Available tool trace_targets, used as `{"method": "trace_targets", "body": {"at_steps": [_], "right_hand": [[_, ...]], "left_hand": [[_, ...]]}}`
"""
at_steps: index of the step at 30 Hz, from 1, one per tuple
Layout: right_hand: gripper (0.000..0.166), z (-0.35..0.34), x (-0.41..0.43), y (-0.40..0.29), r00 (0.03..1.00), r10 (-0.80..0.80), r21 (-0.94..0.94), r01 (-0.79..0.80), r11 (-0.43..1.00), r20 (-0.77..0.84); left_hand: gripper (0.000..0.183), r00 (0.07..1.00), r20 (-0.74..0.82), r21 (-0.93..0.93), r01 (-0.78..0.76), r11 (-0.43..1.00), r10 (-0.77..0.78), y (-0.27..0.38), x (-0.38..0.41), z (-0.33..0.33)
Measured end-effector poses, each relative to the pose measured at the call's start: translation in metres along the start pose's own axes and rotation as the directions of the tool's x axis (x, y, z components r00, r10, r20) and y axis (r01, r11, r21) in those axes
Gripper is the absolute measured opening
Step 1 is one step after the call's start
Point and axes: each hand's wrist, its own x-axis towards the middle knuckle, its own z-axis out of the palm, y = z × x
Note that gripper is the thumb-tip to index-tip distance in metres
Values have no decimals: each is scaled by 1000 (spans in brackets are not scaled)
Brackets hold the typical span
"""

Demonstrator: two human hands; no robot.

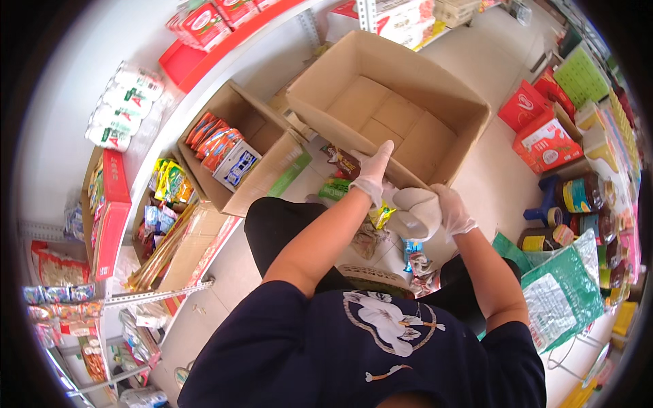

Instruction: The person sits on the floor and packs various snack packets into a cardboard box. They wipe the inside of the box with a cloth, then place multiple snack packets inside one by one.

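Note:
A large open cardboard box (pixel 433 76) stands tilted before me, its bare bottom panels showing. My left hand (pixel 372 171), in a thin translucent glove, grips the box's near wall, with a finger reaching over the rim. At the near right corner my right hand (pixel 453 206), gloved the same way, holds the box edge. A pale grey item, perhaps fabric (pixel 417 211), lies beside the right hand; I cannot tell whether they touch. Under my left wrist are a green snack packet (pixel 334 188) and a brown packet (pixel 343 162), both partly covered.
Left of the large box, a smaller cardboard box (pixel 278 171) holds orange packets (pixel 217 140) and a white-and-blue packet (pixel 237 166). Shelving (pixel 145 171) curves along the left. Red cartons (pixel 548 143), dark bottles (pixel 581 194) and a green bag (pixel 563 296) line the right.

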Motion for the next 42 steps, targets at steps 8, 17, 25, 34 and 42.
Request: {"method": "trace_targets", "body": {"at_steps": [8, 17, 25, 34, 42], "right_hand": [[63, 32, -18, -22, 904, 209, -66, -199, 978, 372], [37, 26, 2, -44, 983, 22, -188, 13, 982, 181], [28, 70, 54, -130, 954, -22, -357, 134, 925, 300], [34, 163, 156, -147, 958, 37, -203, 22, 979, 284], [36, 206, 269, -93, 946, -37, -295, 138, 945, 323]], "left_hand": [[98, 979, -52, 21, -197, 980, 198, 30, -1, -45], [96, 957, 2, -8, -289, 957, 289, 24, 11, -92], [98, 952, -161, -22, -269, 963, 262, 97, 46, -106], [94, 898, -236, 24, -378, 926, 372, 107, 82, -106], [92, 914, -162, -49, -383, 922, 371, 137, 59, -107]]}}
